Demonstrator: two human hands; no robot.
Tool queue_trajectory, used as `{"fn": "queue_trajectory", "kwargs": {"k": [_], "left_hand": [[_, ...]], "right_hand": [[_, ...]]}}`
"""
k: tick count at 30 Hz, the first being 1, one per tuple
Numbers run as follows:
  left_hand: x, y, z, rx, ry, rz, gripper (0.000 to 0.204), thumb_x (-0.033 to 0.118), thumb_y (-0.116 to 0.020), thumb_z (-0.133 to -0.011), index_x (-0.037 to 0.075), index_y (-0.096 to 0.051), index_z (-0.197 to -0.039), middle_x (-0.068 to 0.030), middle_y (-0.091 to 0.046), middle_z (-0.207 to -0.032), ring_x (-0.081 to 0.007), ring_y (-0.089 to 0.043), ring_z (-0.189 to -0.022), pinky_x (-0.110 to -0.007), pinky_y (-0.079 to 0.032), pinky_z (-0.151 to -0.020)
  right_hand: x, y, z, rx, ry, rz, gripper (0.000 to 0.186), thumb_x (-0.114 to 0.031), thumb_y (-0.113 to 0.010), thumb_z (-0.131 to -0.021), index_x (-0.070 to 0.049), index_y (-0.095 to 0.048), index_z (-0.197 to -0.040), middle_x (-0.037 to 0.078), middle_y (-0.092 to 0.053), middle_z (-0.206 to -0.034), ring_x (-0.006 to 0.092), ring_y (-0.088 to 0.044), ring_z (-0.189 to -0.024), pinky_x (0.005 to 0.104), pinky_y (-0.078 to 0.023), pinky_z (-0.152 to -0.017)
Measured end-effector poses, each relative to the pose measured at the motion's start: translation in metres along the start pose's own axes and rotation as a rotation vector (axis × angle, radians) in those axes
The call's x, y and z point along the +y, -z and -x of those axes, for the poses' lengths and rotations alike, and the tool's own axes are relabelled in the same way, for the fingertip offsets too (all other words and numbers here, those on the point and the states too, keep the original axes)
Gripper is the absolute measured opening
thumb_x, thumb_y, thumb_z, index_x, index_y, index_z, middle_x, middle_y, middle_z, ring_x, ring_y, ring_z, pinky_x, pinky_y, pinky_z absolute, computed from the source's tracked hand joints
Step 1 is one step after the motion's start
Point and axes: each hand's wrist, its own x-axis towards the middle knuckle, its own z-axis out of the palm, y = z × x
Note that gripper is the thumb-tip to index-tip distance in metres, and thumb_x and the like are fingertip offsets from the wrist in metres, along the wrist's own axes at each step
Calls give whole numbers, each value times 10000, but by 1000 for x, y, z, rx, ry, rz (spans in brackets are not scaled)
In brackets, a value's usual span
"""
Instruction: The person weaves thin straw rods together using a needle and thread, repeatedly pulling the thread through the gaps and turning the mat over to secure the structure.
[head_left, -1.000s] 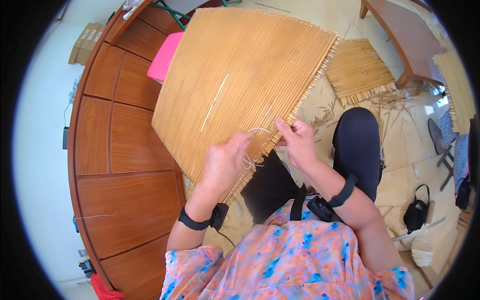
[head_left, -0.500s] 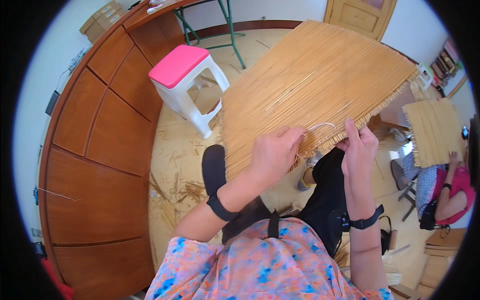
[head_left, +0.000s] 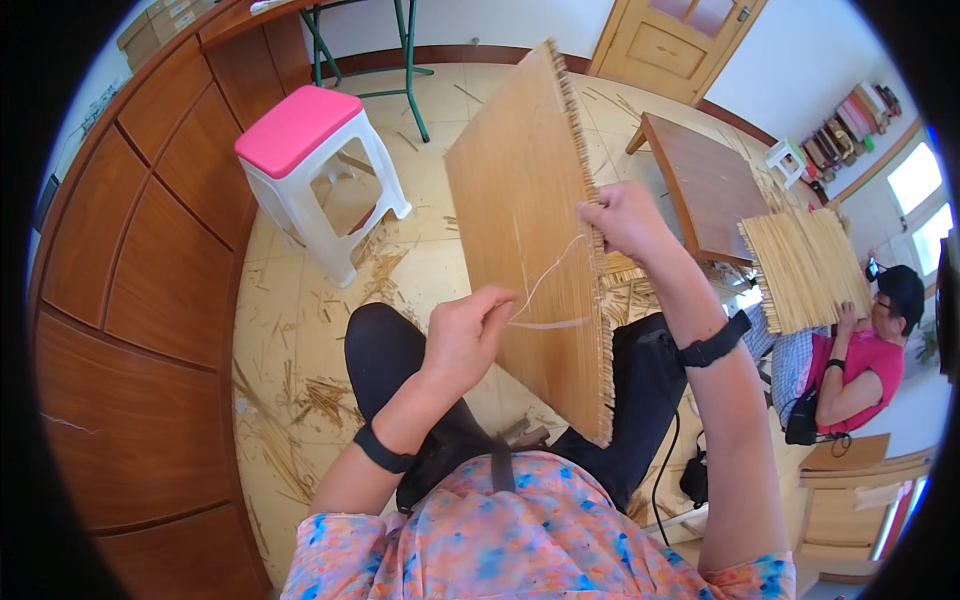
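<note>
A large panel of thin tan stalks laid side by side (head_left: 520, 220) stands steeply tilted between my legs, its rough edge of cut ends facing right. My right hand (head_left: 630, 222) grips that edge in its upper part, thumb on the face and the other fingers largely hidden. My left hand (head_left: 468, 335), fingers pinched together, holds a white thread (head_left: 545, 275) in front of the panel. From those fingertips one strand rises to the edge near my right hand, and another runs across to the edge lower down. Whether a needle is in the pinch cannot be seen.
A white stool with a pink seat (head_left: 300, 130) stands at left beside wooden cabinets (head_left: 140, 300). Stalk scraps (head_left: 330, 400) litter the floor. Beyond the panel is a low brown table (head_left: 700, 185). At right a seated person (head_left: 855, 370) holds another stalk panel (head_left: 805, 270).
The panel has swung from lying nearly flat to standing steeply. My right hand has moved up and left with its edge. My left hand has drawn back left and down, stretching the thread.
</note>
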Motion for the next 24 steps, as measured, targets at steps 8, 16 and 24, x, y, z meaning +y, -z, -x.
{"fn": "queue_trajectory", "kwargs": {"k": [8, 16, 24], "left_hand": [[-28, 27, 10, 8, 71, -4, 145, 18, -632, -944, 1, -723, -1055, -52, -609, -627, -87, -573, -559, -251, -454, -533], [-69, 21, -12, 85, 140, -29, 141, 81, -651, -925, 23, -728, -1028, -169, -664, -739, -277, -653, -660, -341, -510, -601], [-90, 21, -43, 0, 233, -11, 140, 56, -621, -947, 13, -712, -1044, -122, -658, -688, -161, -625, -581, -280, -478, -562]], "right_hand": [[-23, -57, -31, -371, -6, 147, 316, -236, -688, -890, 53, -686, -760, 144, -638, -581, 202, -650, -471, 333, -546, -503], [-22, -93, -58, -335, 137, 343, 336, -267, -688, -922, 38, -681, -781, 111, -568, -557, 139, -603, -531, 308, -479, -529], [21, -95, -24, -264, 55, -99, 322, -229, -722, -917, 62, -696, -1052, 71, -663, -775, 62, -586, -681, 263, -497, -611]]}}
